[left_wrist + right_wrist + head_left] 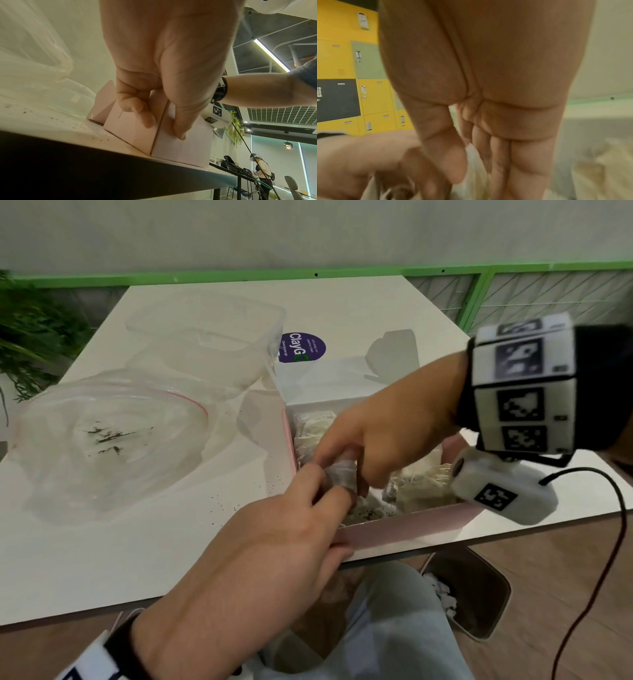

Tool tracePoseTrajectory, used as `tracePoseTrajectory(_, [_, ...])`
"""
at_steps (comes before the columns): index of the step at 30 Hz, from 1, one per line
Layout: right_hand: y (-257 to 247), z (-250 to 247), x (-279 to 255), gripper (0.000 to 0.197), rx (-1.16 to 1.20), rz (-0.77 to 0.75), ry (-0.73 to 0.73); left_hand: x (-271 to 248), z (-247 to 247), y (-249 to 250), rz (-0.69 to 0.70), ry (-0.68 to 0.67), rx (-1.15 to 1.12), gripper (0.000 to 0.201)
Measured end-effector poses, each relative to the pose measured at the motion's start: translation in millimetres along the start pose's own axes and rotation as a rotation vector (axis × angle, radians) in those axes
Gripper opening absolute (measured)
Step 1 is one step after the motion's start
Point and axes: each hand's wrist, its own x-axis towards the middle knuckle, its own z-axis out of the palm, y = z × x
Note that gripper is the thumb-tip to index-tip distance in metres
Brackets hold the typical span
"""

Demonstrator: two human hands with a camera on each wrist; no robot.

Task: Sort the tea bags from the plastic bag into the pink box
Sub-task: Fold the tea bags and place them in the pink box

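Note:
The open pink box (411, 529) stands at the table's near right edge, with several pale tea bags (421, 484) lying in it. Over its near-left corner both hands meet on one whitish tea bag (339, 474). My left hand (329, 484) pinches it from the near side. My right hand (352, 470) points down into the box, thumb and fingers closed on the same tea bag (474, 159). My left hand's (164, 128) lower fingers rest curled against the pink box's (180, 148) outer wall. The clear plastic bag (113, 440) lies crumpled at the left, holding only dark tea crumbs.
A clear plastic container (212, 337) stands behind the bag, next to a purple sticker (301, 347). Tea crumbs dot the white table (137, 542). A brown bin (476, 590) sits on the floor under the table's edge. A dark cable (613, 542) hangs from my right wrist.

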Motion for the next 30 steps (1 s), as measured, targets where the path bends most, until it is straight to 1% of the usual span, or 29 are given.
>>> tracePoseTrajectory(2, [1.0,-9.9,-13.2,0.043,-0.048,0.044,0.164,-0.5,-1.4,0.5,-0.022,0.018,-0.009,0.036])
tracePoseTrajectory(4, [5.8,-20.0,-32.5,0.037,-0.193,0.079,0.334,-2.7,-5.4,2.0,-0.057,0.044,-0.021,0.041])
tracePoseTrajectory(6, [14.0,-23.5,-52.6,0.03,-0.324,0.121,0.423,-6.0,-10.9,4.9,-0.081,0.094,-0.032,0.044])
tracePoseTrajectory(7, [19.2,-21.7,-60.4,0.027,-0.358,0.138,0.422,-7.3,-12.8,7.0,-0.079,0.123,-0.03,0.043])
tracePoseTrajectory(8, [25.3,-17.6,-66.1,0.028,-0.378,0.16,0.401,-7.5,-13.3,9.3,-0.066,0.145,-0.02,0.04])
tracePoseTrajectory(11, [41.2,1.5,-69.8,0.049,-0.447,0.249,0.323,-5.6,-6.1,14.4,-0.002,0.16,0.022,0.027])
tracePoseTrajectory(13, [49.2,14.7,-65.0,0.051,-0.587,0.264,0.349,-4.4,2.7,14.9,0.003,0.15,0.034,0.026])
tracePoseTrajectory(16, [57.4,26.0,-58.4,0.062,-0.776,0.306,0.411,-4.6,10.6,14.9,-0.022,0.153,0.023,0.021])
tracePoseTrajectory(17, [58.3,27.8,-57.0,0.064,-0.79,0.315,0.421,-5.1,11.8,14.5,-0.024,0.159,0.021,0.019])
tracePoseTrajectory(18, [58.7,29.7,-56.1,0.061,-0.782,0.315,0.426,-5.4,12.2,14.2,-0.027,0.161,0.021,0.018])
tracePoseTrajectory(19, [59.4,31.5,-55.4,0.053,-0.759,0.3,0.428,-5.7,12.0,13.9,-0.032,0.16,0.018,0.017])
tracePoseTrajectory(21, [59.2,35.3,-56.0,0.03,-0.661,0.262,0.424,-6.0,11.4,13.4,-0.036,0.158,0.004,0.013])
tracePoseTrajectory(23, [59.1,37.1,-57.1,0.027,-0.534,0.225,0.41,-6.3,11.7,13.0,-0.04,0.154,0.006,0.01])
tracePoseTrajectory(25, [60.0,40.0,-55.8,0.019,-0.429,0.174,0.414,-6.7,13.3,12.7,-0.047,0.149,0.003,0.016])
tracePoseTrajectory(26, [60.5,41.2,-54.4,0.016,-0.4,0.166,0.417,-6.6,13.8,12.8,-0.05,0.148,-0.003,0.017])
tracePoseTrajectory(28, [64.0,43.6,-49.6,0.021,-0.387,0.163,0.44,-6.2,14.1,13.2,-0.049,0.154,-0.008,0.013])
tracePoseTrajectory(30, [67.5,46.3,-44.4,0.027,-0.426,0.173,0.485,-5.8,15.5,13.2,-0.05,0.164,-0.012,0.014])
